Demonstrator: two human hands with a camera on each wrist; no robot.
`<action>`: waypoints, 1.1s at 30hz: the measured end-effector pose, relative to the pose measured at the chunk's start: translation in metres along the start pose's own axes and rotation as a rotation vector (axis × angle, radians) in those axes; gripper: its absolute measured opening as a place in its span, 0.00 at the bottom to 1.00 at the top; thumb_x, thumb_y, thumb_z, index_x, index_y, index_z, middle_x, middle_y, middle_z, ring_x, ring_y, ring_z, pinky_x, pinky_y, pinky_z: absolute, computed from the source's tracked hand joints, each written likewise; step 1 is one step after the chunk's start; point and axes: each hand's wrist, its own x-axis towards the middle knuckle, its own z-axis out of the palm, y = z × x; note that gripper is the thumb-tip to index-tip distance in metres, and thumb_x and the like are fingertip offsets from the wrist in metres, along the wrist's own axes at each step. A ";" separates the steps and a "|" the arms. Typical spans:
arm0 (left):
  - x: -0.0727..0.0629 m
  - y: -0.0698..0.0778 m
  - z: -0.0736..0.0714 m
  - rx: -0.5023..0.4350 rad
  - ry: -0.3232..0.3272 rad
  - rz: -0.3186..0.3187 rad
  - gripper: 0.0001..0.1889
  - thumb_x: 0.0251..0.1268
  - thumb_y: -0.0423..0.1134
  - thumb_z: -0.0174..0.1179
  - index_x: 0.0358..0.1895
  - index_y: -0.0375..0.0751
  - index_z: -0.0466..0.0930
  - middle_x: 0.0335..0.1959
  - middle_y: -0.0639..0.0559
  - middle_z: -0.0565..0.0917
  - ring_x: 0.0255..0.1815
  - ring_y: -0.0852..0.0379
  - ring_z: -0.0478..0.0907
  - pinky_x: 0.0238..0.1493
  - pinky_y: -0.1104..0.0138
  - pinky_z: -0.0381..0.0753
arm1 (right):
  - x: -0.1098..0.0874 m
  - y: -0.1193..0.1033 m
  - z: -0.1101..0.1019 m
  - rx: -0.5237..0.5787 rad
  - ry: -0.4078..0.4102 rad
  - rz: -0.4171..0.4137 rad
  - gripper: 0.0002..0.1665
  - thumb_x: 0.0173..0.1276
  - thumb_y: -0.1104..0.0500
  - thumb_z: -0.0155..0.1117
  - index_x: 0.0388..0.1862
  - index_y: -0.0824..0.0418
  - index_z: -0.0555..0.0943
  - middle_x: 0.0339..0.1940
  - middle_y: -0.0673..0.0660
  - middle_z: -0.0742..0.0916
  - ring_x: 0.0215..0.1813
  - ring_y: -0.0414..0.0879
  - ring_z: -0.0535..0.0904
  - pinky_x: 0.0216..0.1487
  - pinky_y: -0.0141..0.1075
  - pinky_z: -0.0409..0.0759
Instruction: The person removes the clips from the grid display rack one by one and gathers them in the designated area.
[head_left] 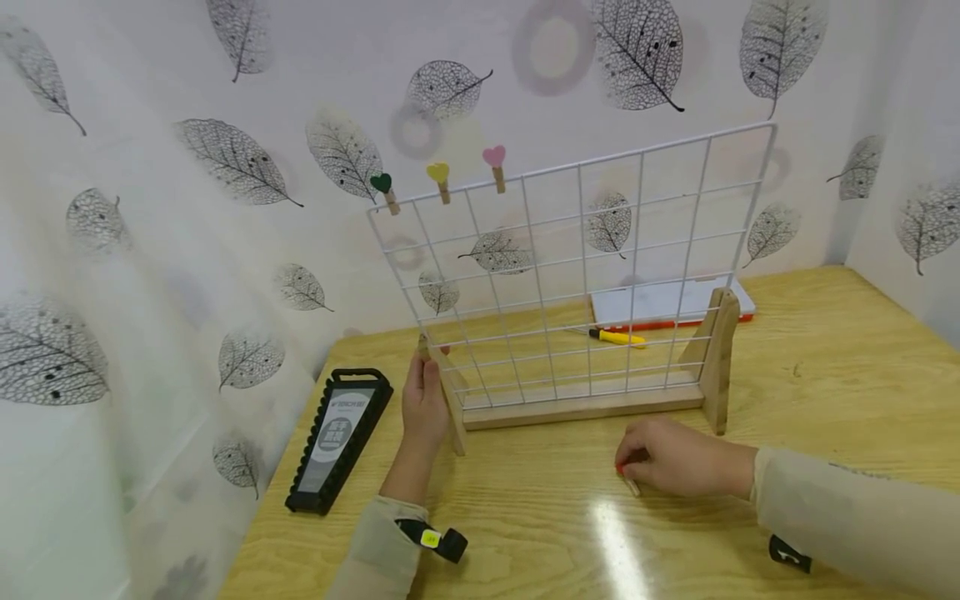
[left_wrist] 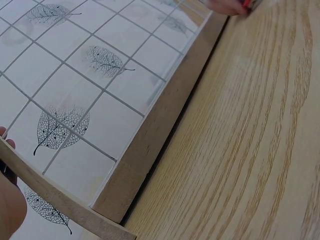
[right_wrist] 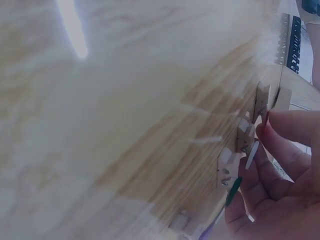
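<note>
A white wire grid (head_left: 555, 283) stands in a wooden base (head_left: 585, 410) with a wooden leg at each end. My left hand (head_left: 425, 404) grips the left leg, its thumb on the near side; in the left wrist view only part of that hand shows at the left edge. Low over the table, my right hand (head_left: 675, 457) pinches a small wooden clothespin with a red heart (right_wrist: 266, 121). The right wrist view also shows clothespins with a white heart (right_wrist: 252, 155) and a green heart (right_wrist: 233, 191) among its fingers. Clipped along the grid's top wire are green (head_left: 382, 185), yellow (head_left: 438, 175) and pink (head_left: 495, 160) heart clothespins.
A black toothed holder with a label (head_left: 339, 437) lies left of the stand. Behind the grid are a yellow-handled screwdriver (head_left: 621, 338) and a flat white and red case (head_left: 667, 304). A leaf-patterned curtain (head_left: 262, 83) hangs behind the wooden table (head_left: 840, 367).
</note>
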 end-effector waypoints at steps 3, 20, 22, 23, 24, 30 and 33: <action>0.000 0.000 0.000 -0.013 0.000 0.008 0.21 0.84 0.39 0.37 0.60 0.24 0.72 0.34 0.47 0.73 0.30 0.37 0.71 0.30 0.65 0.75 | 0.002 -0.003 -0.006 -0.045 0.024 -0.027 0.06 0.73 0.54 0.67 0.43 0.53 0.87 0.40 0.41 0.84 0.42 0.37 0.79 0.41 0.37 0.80; 0.003 -0.018 -0.001 -0.023 0.001 0.008 0.22 0.84 0.42 0.36 0.61 0.27 0.72 0.44 0.40 0.77 0.35 0.38 0.73 0.33 0.64 0.76 | 0.039 -0.070 -0.096 -0.323 0.636 -0.645 0.14 0.78 0.49 0.60 0.41 0.56 0.87 0.36 0.45 0.86 0.37 0.38 0.80 0.37 0.34 0.79; 0.005 -0.028 0.000 -0.030 -0.002 0.011 0.22 0.84 0.43 0.36 0.62 0.30 0.72 0.46 0.34 0.76 0.36 0.35 0.73 0.34 0.65 0.76 | 0.043 -0.082 -0.110 -0.350 0.696 -0.676 0.22 0.80 0.44 0.55 0.41 0.59 0.87 0.36 0.47 0.87 0.37 0.40 0.81 0.38 0.34 0.79; 0.005 -0.027 0.000 -0.028 -0.003 0.018 0.23 0.84 0.44 0.37 0.62 0.29 0.72 0.48 0.33 0.77 0.36 0.38 0.74 0.35 0.65 0.76 | 0.044 -0.088 -0.117 -0.366 0.724 -0.689 0.24 0.80 0.43 0.54 0.40 0.60 0.88 0.36 0.49 0.87 0.37 0.41 0.81 0.39 0.33 0.79; 0.005 -0.027 0.000 -0.026 -0.001 0.027 0.23 0.84 0.46 0.37 0.62 0.30 0.72 0.49 0.34 0.77 0.37 0.37 0.74 0.36 0.66 0.76 | 0.046 -0.095 -0.124 -0.379 0.746 -0.693 0.26 0.80 0.43 0.54 0.40 0.62 0.88 0.36 0.51 0.88 0.37 0.43 0.82 0.40 0.32 0.78; 0.003 -0.006 -0.001 -0.038 -0.018 0.033 0.26 0.83 0.46 0.38 0.62 0.23 0.70 0.48 0.26 0.75 0.36 0.29 0.70 0.34 0.66 0.74 | 0.064 -0.138 -0.168 -0.405 0.833 -0.728 0.16 0.73 0.54 0.64 0.40 0.69 0.87 0.36 0.59 0.88 0.38 0.49 0.82 0.47 0.27 0.74; 0.002 -0.005 -0.002 -0.035 -0.015 0.021 0.24 0.83 0.44 0.38 0.61 0.24 0.70 0.47 0.26 0.75 0.35 0.32 0.70 0.33 0.65 0.75 | 0.073 -0.159 -0.188 -0.421 0.843 -0.660 0.10 0.70 0.62 0.66 0.43 0.69 0.86 0.38 0.59 0.88 0.41 0.48 0.80 0.45 0.29 0.73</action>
